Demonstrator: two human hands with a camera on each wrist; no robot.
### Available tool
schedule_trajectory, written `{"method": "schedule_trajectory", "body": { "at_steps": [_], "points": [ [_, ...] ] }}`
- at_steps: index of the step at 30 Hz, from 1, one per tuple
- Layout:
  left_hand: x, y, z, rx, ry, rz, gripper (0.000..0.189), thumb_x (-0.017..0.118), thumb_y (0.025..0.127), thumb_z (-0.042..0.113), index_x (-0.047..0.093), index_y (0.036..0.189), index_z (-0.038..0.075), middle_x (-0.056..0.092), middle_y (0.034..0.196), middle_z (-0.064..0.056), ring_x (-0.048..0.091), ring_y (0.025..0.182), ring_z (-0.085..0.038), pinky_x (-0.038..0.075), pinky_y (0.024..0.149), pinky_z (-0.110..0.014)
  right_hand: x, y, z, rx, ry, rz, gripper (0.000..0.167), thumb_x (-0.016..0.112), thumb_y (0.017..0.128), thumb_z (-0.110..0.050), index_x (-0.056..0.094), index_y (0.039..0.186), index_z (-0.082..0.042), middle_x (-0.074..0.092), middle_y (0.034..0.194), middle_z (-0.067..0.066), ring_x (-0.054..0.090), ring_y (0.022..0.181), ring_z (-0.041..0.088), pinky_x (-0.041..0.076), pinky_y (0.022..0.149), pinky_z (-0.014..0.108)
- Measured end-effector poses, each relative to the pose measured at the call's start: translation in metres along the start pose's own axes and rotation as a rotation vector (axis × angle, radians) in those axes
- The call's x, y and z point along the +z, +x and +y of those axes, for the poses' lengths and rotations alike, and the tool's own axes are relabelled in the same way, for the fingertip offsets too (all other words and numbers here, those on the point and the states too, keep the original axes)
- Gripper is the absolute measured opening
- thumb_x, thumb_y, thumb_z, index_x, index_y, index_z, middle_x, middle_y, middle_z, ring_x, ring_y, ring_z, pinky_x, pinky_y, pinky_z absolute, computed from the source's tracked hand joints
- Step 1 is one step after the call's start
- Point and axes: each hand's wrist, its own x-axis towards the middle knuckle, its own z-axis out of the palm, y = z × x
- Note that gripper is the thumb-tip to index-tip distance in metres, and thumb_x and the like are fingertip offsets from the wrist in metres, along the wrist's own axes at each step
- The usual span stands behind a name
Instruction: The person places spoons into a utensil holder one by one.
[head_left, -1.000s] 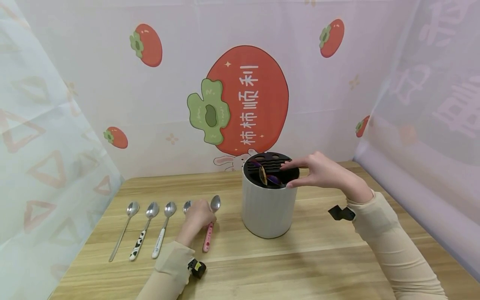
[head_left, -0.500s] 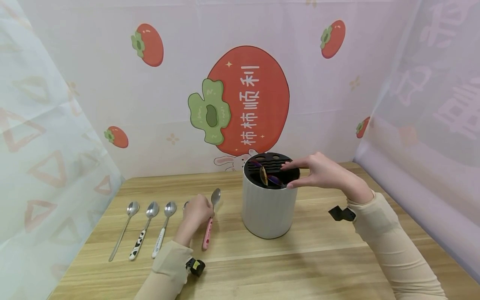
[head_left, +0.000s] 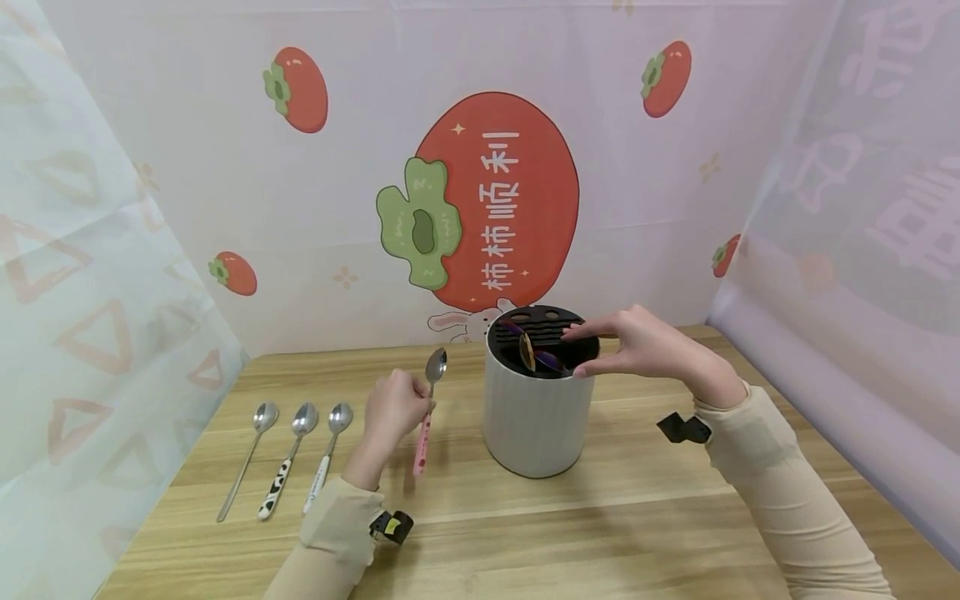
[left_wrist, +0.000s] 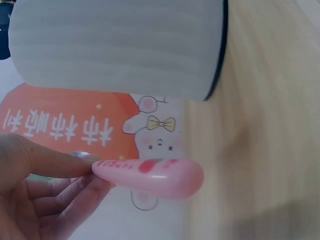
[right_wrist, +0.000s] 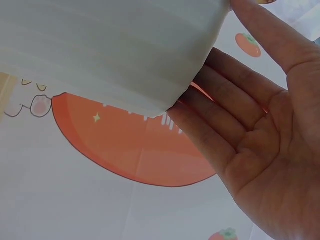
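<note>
My left hand [head_left: 393, 406] pinches a spoon [head_left: 423, 433] with a pink, red-patterned handle, its metal bowl pointing up and away. In the left wrist view, the rounded pink handle end [left_wrist: 170, 177] sticks out past the thumb and fingers. To its right stands a white ribbed utensil holder [head_left: 536, 425] with a black slotted top. Dark, shiny purple and gold spoons [head_left: 528, 352] lean inside its opening. My right hand [head_left: 637, 342] rests at the holder's right rim, thumb at the near edge and fairly straight fingers over the top; the right wrist view shows its open palm [right_wrist: 265, 145].
On the wooden table [head_left: 600, 533], left of my left hand, lie a plain metal spoon [head_left: 247, 467], a cow-spotted-handle spoon [head_left: 277, 487] and a white-handled spoon [head_left: 322, 471]. A persimmon-printed cloth [head_left: 337, 183] hangs behind. My left hand and forearm hide part of the table.
My left hand has lifted the pink-handled spoon and moved it slightly away from me. Another spoon's bowl, seen beside that hand earlier, is out of sight now. The right hand has stayed put.
</note>
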Motion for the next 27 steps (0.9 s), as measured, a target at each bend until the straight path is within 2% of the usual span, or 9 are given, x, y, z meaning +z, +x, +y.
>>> {"method": "schedule_trajectory", "body": {
  "at_steps": [3, 6, 11, 17, 20, 27],
  "points": [
    [-0.005, -0.001, 0.007, 0.016, -0.021, 0.027, 0.015, 0.075, 0.073, 0.011, 0.067, 0.060, 0.012, 0.060, 0.053, 0.004, 0.051, 0.048, -0.009, 0.034, 0.044, -0.023, 0.000, 0.000, 0.000, -0.003, -0.003, 0.001, 0.049, 0.074, 0.077, -0.046, 0.068, 0.118, -0.018, 0.068, 0.117, -0.003, 0.062, 0.081, 0.003, 0.047, 0.075, 0.028],
    [-0.010, -0.002, 0.012, 0.031, -0.025, 0.053, 0.013, 0.076, 0.073, 0.011, 0.068, 0.062, 0.011, 0.062, 0.056, 0.004, 0.052, 0.051, -0.011, 0.035, 0.047, -0.025, 0.000, 0.000, 0.000, -0.002, 0.000, 0.000, 0.049, 0.074, 0.077, -0.045, 0.068, 0.118, -0.018, 0.068, 0.117, -0.003, 0.059, 0.074, 0.002, 0.046, 0.073, 0.028],
    [-0.016, -0.002, 0.020, 0.050, -0.034, 0.097, 0.012, 0.078, 0.074, 0.013, 0.069, 0.067, 0.009, 0.067, 0.063, 0.002, 0.058, 0.057, -0.012, 0.039, 0.051, -0.026, 0.000, 0.000, 0.000, 0.006, 0.007, -0.007, 0.050, 0.074, 0.077, -0.046, 0.068, 0.118, -0.018, 0.068, 0.117, -0.002, 0.042, 0.057, 0.000, 0.044, 0.069, 0.030],
    [-0.024, -0.003, 0.030, 0.080, -0.053, 0.143, 0.012, 0.078, 0.075, 0.015, 0.069, 0.069, 0.009, 0.068, 0.064, 0.001, 0.059, 0.056, -0.012, 0.040, 0.053, -0.027, 0.000, 0.000, 0.000, 0.003, 0.005, -0.010, 0.049, 0.074, 0.077, -0.046, 0.068, 0.118, -0.018, 0.068, 0.117, -0.002, 0.038, 0.056, -0.002, 0.042, 0.068, 0.027],
    [-0.028, -0.003, 0.034, 0.098, -0.066, 0.164, 0.011, 0.078, 0.075, 0.015, 0.069, 0.069, 0.011, 0.068, 0.064, 0.001, 0.060, 0.058, -0.012, 0.041, 0.054, -0.027, 0.000, 0.000, 0.001, 0.005, 0.005, -0.011, 0.049, 0.074, 0.077, -0.046, 0.068, 0.118, -0.018, 0.068, 0.117, -0.002, 0.030, 0.053, -0.001, 0.041, 0.067, 0.026],
    [-0.034, -0.004, 0.043, 0.121, -0.113, 0.181, 0.012, 0.076, 0.077, 0.015, 0.068, 0.069, 0.012, 0.068, 0.064, 0.001, 0.058, 0.055, -0.012, 0.038, 0.052, -0.027, 0.000, 0.001, 0.000, -0.006, 0.004, -0.005, 0.048, 0.074, 0.077, -0.044, 0.068, 0.117, -0.017, 0.068, 0.117, -0.002, 0.047, 0.062, -0.002, 0.044, 0.069, 0.026]
  ]
}}
